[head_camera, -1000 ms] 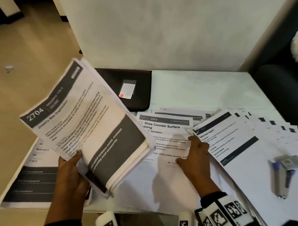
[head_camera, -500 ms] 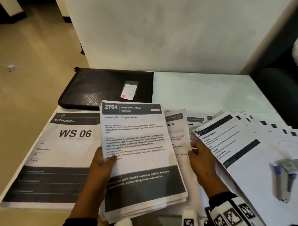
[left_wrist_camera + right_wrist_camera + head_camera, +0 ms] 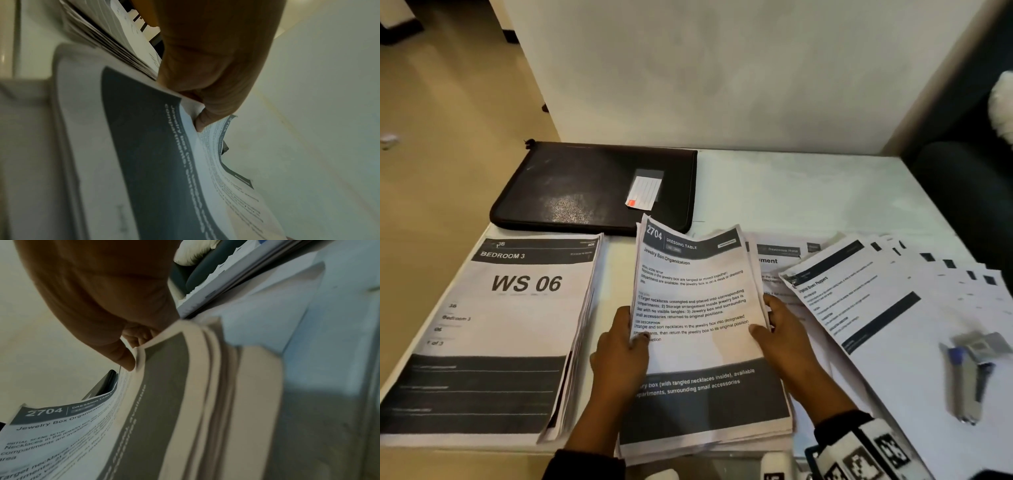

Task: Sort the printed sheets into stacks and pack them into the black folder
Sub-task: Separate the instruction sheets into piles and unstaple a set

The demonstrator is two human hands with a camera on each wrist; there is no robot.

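Observation:
A thick stack of sheets headed "2704 Jewelry Box Organization" point(image 3: 698, 329) stands tilted at the table's front middle, its lower edge down and its top bowed. My left hand point(image 3: 625, 337) grips its left edge, thumb on the top page point(image 3: 200, 123). My right hand point(image 3: 774, 322) grips the right edge, thumb on top point(image 3: 123, 360), fingers behind. The same stack shows in both wrist views point(image 3: 156, 146) point(image 3: 168, 402). The black zip folder point(image 3: 585, 192) lies closed at the back left. A "WS 06" stack point(image 3: 493, 329) lies at the front left.
Fanned-out printed sheets point(image 3: 876, 301) cover the table's right side, with more sheets point(image 3: 777, 260) behind the held stack. A small grey and blue device point(image 3: 967, 373) lies on the sheets at far right. A white wall point(image 3: 722, 85) stands behind the table point(image 3: 808, 192). Floor lies to the left.
My left hand swung the 2704 stack from the raised left down to the table's front middle. My right hand left the loose sheets and took hold of the stack's right edge.

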